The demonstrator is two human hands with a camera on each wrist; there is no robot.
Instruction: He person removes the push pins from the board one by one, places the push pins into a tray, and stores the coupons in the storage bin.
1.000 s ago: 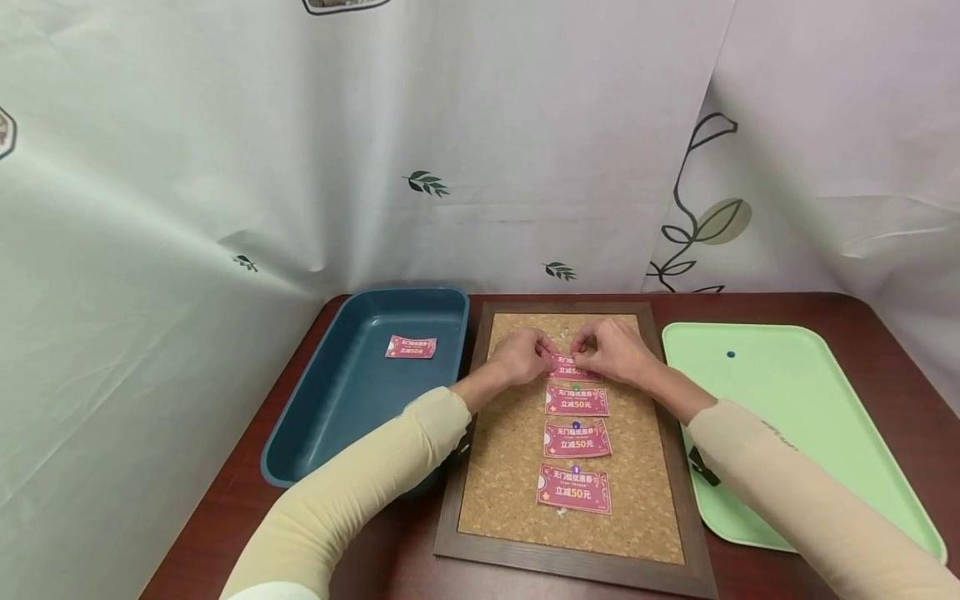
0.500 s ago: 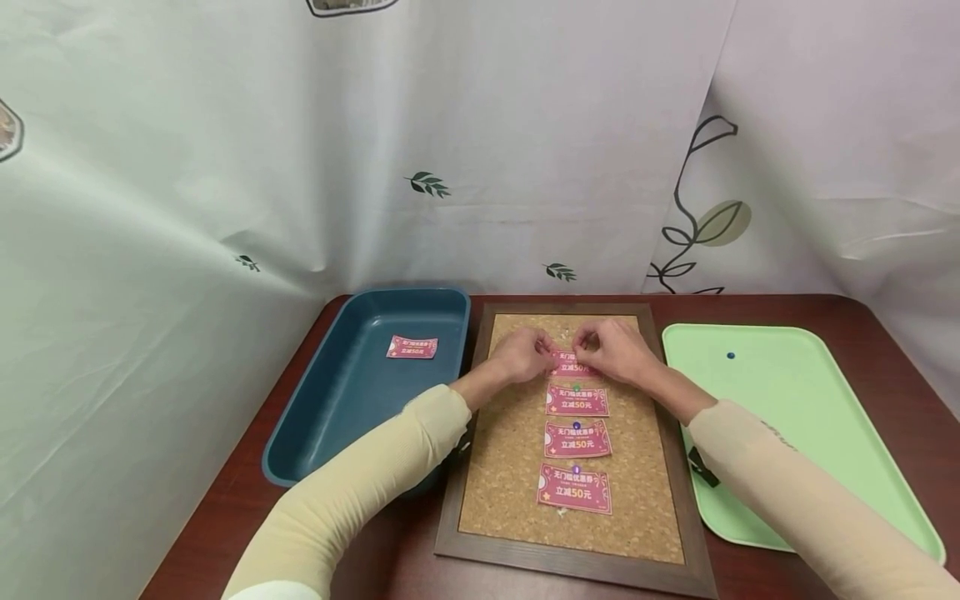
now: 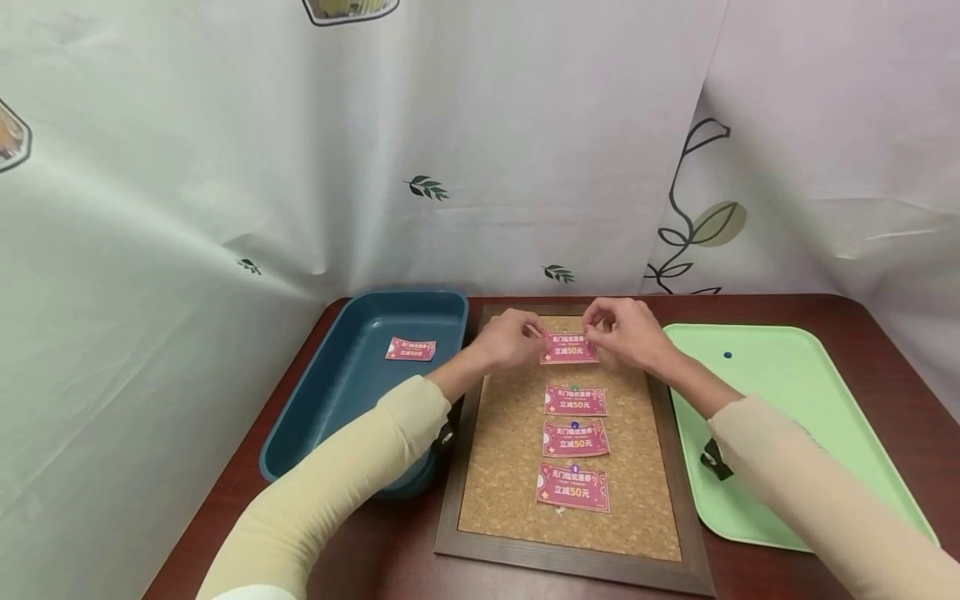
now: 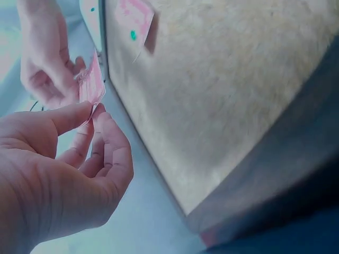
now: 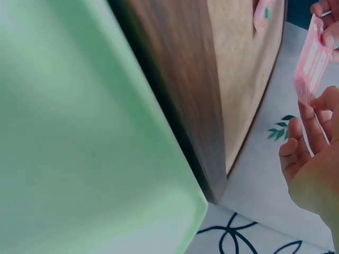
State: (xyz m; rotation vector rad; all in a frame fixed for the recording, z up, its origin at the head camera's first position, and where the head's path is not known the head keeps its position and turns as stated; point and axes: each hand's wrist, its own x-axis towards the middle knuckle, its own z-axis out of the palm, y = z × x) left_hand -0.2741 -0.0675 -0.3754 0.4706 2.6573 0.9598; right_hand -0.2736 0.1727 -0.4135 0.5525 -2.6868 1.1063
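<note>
1. The framed cork board [image 3: 495, 492] lies on the bench [image 3: 390, 533], stretching from below the hands toward the body; cork shows on both sides of the column of three pinned coupons [image 3: 576, 406].
2. Left of the left hand [image 3: 510, 340], the blue tray [image 3: 352, 375] sits close along the board's edge; right of the right hand [image 3: 626, 332], the green tray [image 3: 772, 383] does likewise, under the right forearm.
3. The forearms angle inward. Each hand pinches one end of the held coupon [image 3: 568, 350], raised off the cork between them.
4. The held coupon reads "立减50元", as do the pinned ones nearer the body and the loose coupon [image 3: 411, 349] in the blue tray.
</note>
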